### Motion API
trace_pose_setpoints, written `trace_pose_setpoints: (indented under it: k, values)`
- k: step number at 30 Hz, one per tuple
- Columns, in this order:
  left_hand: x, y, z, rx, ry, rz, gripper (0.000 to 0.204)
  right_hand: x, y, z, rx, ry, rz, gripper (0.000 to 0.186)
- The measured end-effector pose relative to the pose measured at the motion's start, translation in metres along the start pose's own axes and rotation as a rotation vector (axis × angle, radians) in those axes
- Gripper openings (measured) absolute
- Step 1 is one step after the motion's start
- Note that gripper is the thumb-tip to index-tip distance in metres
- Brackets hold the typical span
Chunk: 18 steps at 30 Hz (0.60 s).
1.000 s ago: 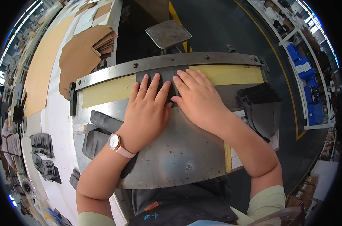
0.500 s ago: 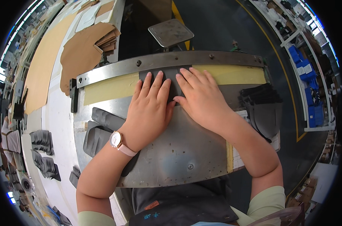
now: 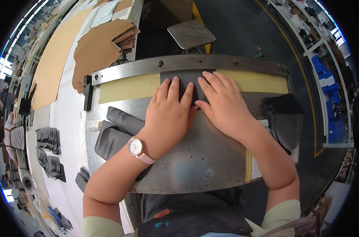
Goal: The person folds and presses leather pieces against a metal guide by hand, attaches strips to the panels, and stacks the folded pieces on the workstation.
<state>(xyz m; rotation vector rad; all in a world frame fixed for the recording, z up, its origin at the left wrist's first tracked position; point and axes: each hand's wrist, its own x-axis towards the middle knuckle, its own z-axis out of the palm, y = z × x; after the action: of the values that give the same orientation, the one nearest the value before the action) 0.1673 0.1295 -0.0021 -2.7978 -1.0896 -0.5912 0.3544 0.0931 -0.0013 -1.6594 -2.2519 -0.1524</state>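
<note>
A dark grey flat piece (image 3: pixel 187 74) lies on the metal work plate, its far edge against a long metal bar (image 3: pixel 183 62). My left hand (image 3: pixel 168 112) rests palm down, fingers extended, with its fingertips on the piece; a watch (image 3: pixel 135 147) is on that wrist. Also flat, my right hand (image 3: pixel 223 103) touches the piece's right part, its thumb close to the left hand. Yellow strips (image 3: pixel 128 87) lie along the bar on either side of the piece. Neither hand grips anything.
Loose dark grey pieces (image 3: pixel 112 138) lie left of my left forearm; a dark stack (image 3: pixel 283 122) stands at the right. On the white table (image 3: pixel 70 114) are more grey stacks (image 3: pixel 49 162) and brown cardboard (image 3: pixel 94 55). A metal-topped stand (image 3: pixel 191 33) is beyond the bar.
The whole view has shifted, so the plate and hands appear further right. My left hand has drawn back slightly, its index finger further from the middle one. The right hand stays on the piece.
</note>
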Motion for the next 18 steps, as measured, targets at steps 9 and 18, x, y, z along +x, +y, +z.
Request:
trace_pose_setpoints:
  k: [9,18]
  values:
    - [-0.0008,-0.0003,-0.0009,0.02,-0.021,0.001,0.053,0.0005,-0.0002,-0.0031,-0.017,-0.017,-0.021,0.055]
    - [-0.0001,-0.0012,-0.0028,0.023,-0.032,-0.013,0.053,0.0017,-0.0013,-0.0057,-0.014,-0.036,-0.005,0.054]
